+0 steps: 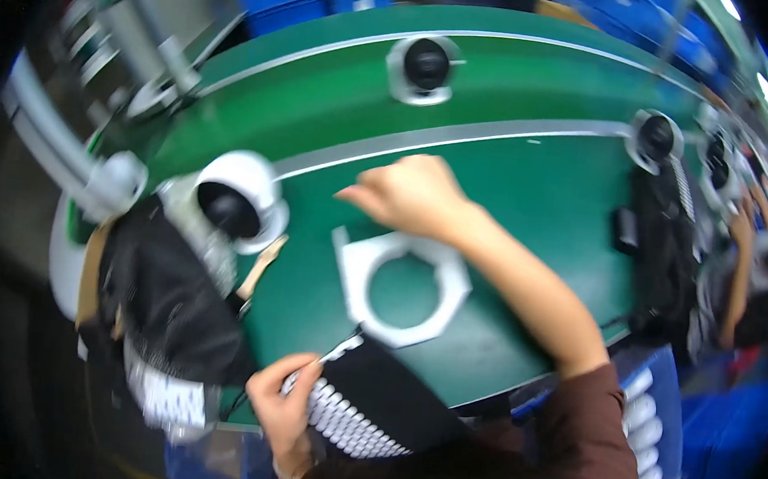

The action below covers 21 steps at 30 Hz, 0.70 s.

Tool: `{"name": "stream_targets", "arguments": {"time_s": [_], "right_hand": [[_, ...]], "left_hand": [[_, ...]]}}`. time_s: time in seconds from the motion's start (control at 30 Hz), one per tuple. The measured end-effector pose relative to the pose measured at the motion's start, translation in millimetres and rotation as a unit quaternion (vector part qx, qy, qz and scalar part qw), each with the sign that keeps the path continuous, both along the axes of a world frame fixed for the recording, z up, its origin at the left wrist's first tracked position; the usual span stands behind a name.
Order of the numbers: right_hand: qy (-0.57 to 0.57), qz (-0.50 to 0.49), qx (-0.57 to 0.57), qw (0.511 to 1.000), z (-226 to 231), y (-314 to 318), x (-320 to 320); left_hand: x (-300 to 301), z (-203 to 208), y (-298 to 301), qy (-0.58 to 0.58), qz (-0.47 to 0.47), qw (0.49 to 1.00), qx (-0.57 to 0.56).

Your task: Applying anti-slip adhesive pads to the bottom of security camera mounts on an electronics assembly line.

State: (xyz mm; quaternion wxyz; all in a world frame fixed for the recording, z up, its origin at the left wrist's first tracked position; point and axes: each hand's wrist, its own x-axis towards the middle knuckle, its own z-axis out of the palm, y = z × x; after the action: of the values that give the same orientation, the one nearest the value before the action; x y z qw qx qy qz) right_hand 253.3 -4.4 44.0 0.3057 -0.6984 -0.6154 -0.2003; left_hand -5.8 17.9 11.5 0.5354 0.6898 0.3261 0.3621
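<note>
Low in the view, my left hand pinches the edge of a black sheet with rows of white oval pieces. The sheet lies tilted against my front, its top corner close to a white ring-shaped frame on the green table. Beyond that frame my right hand is raised over the table, blurred, with its fingers curled and the thumb toward the left. Whatever its fingers may hold is too small or hidden. A white dome camera with a black front sits left of the frame.
A black bag and clear plastic crowd the left edge beside a wooden-handled brush. Another dome camera stands on the green conveyor. At lower right is a blue bin of white round parts. Co-workers sit far right.
</note>
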Motion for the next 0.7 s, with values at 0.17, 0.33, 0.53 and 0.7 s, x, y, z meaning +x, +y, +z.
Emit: {"name": "stream_targets", "arguments": {"time_s": [0.17, 0.33, 0.53, 0.7], "right_hand": [[0.117, 0.032, -0.112, 0.986, 1, 3, -22], [0.184, 0.104, -0.127, 0.969, 20, -7, -42], [0.213, 0.316, -0.231, 0.895, 29, -17, -76], [0.251, 0.404, -0.315, 0.821, 27, -16, -73]], "left_hand": [[-7, -4, 7, -0.018, -0.05, 0.999, 0.006], [-11, -8, 1, -0.07, -0.083, 0.994, 0.007], [-11, -9, 5, -0.073, -0.098, 0.989, 0.084], [-1, -6, 9, -0.032, -0.082, 0.987, 0.136]]}}
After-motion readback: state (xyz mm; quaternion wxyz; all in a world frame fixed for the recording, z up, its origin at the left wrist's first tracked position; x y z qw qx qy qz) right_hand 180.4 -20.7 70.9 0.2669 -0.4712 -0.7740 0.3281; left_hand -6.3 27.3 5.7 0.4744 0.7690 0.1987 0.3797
